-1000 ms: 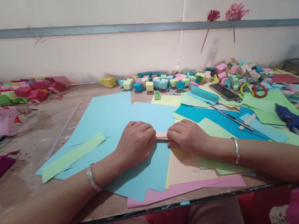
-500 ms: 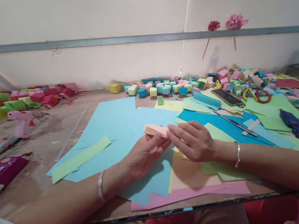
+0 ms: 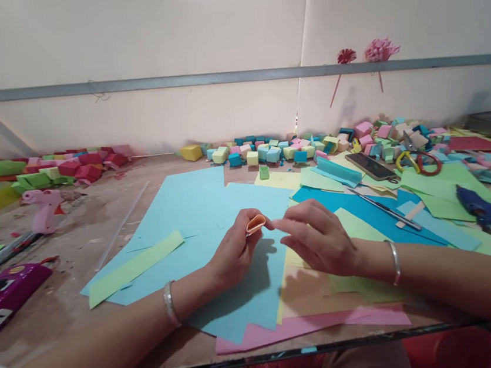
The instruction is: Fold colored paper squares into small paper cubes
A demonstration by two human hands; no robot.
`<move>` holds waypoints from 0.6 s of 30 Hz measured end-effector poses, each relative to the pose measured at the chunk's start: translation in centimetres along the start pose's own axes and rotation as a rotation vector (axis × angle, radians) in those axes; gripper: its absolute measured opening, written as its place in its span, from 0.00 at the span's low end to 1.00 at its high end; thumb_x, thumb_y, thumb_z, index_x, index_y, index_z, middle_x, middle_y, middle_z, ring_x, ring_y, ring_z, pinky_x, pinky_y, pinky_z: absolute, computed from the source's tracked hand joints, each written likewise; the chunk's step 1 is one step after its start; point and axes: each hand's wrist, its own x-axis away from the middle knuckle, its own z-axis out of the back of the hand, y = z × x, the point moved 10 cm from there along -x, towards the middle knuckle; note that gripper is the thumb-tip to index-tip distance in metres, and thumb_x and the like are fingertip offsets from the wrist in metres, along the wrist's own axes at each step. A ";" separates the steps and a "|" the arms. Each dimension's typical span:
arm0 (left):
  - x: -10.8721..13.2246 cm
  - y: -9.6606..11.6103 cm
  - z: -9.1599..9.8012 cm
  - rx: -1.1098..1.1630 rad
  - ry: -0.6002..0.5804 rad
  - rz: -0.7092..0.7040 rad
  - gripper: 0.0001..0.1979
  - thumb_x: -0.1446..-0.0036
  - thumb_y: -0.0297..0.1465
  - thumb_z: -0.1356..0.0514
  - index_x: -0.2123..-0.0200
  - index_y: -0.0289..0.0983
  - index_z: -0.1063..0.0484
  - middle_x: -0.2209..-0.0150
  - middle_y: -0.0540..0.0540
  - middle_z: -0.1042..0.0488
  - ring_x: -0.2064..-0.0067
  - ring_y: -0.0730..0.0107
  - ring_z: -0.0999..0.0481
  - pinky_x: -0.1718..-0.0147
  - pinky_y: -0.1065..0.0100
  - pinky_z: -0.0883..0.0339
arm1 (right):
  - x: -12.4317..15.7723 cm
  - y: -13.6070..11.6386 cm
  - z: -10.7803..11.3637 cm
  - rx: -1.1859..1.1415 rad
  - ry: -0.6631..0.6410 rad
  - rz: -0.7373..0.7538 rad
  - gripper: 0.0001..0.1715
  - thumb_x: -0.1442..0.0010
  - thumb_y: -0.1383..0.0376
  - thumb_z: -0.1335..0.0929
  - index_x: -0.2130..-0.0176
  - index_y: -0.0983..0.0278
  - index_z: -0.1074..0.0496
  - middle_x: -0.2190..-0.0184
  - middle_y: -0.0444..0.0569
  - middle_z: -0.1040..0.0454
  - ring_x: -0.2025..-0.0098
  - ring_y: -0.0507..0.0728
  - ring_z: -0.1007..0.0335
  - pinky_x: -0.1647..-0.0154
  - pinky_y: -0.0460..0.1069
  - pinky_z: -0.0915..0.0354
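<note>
Head view. The left hand (image 3: 235, 250) is closed on a small peach piece (image 3: 256, 224), pinched between thumb and fingertips and held just above the near right part of the blue sheet (image 3: 186, 205). The piece is seen end-on as a curled loop; its length is hidden behind the fingers. The right hand (image 3: 318, 238) is held just right of the piece, over the sheet's right edge, fingers loosely bent and forefinger tip pointed at the loop. Whether that tip touches the piece, or grips it, cannot be told. Both forearms are cut off by the lower frame edge; a bangle is worn on each wrist.

A green strip (image 3: 135, 267) lies on the sheet's left corner. A pink sheet (image 3: 310, 324) is largely covered beneath the sheet's near edge. Left of the sheet, a purple object (image 3: 1, 294) is cut off by the frame edge and cannot be identified. Beyond the sheet, small cubes (image 3: 268, 149) are heaped along the wall; single ones are hard to make out. Right of the sheet, scissors (image 3: 420, 158) are partly buried in paper scraps.

Compared with half a second earlier, the piece is no longer shown as a long flat strip spanning both hands; a second earlier it was pressed onto the sheet under both hands.
</note>
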 end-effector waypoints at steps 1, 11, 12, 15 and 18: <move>0.1 -0.1 -0.3 -0.010 -0.019 -0.002 0.06 0.35 0.29 0.52 0.57 0.40 0.39 0.58 0.46 0.28 0.56 0.68 0.28 0.53 0.61 0.33 | -0.2 0.4 0.3 -0.004 0.015 -0.034 0.17 0.36 0.68 0.36 0.47 0.63 0.32 0.61 0.53 0.28 0.61 0.55 0.34 0.61 0.51 0.33; 0.9 0.1 -2.7 -0.055 -0.178 -0.041 0.10 0.38 0.25 0.52 0.54 0.38 0.40 0.58 0.44 0.28 0.58 0.68 0.27 0.57 0.63 0.32 | -0.4 -0.5 0.5 -0.038 0.049 0.082 0.07 0.39 0.74 0.34 0.65 0.63 0.29 0.64 0.48 0.27 0.63 0.53 0.35 0.63 0.49 0.36; 1.0 0.2 -2.7 -0.062 -0.183 -0.054 0.11 0.39 0.25 0.52 0.54 0.38 0.39 0.58 0.43 0.28 0.58 0.67 0.27 0.57 0.62 0.32 | -0.6 -0.7 0.4 -0.033 0.015 0.098 0.07 0.39 0.74 0.34 0.66 0.63 0.29 0.64 0.47 0.27 0.64 0.52 0.35 0.63 0.49 0.37; 1.2 0.6 -2.8 -0.077 -0.196 -0.079 0.10 0.39 0.25 0.51 0.55 0.37 0.38 0.59 0.43 0.27 0.59 0.67 0.27 0.58 0.63 0.32 | -1.0 -1.4 0.3 0.001 -0.066 0.154 0.06 0.38 0.72 0.34 0.65 0.62 0.29 0.65 0.46 0.25 0.65 0.52 0.34 0.64 0.49 0.39; 1.5 1.2 -3.1 -0.080 -0.219 -0.093 0.10 0.38 0.26 0.52 0.54 0.36 0.38 0.60 0.44 0.27 0.61 0.68 0.28 0.60 0.65 0.33 | -1.3 -1.3 0.3 -0.020 -0.089 0.138 0.07 0.38 0.72 0.34 0.67 0.62 0.29 0.67 0.45 0.25 0.67 0.51 0.35 0.66 0.49 0.40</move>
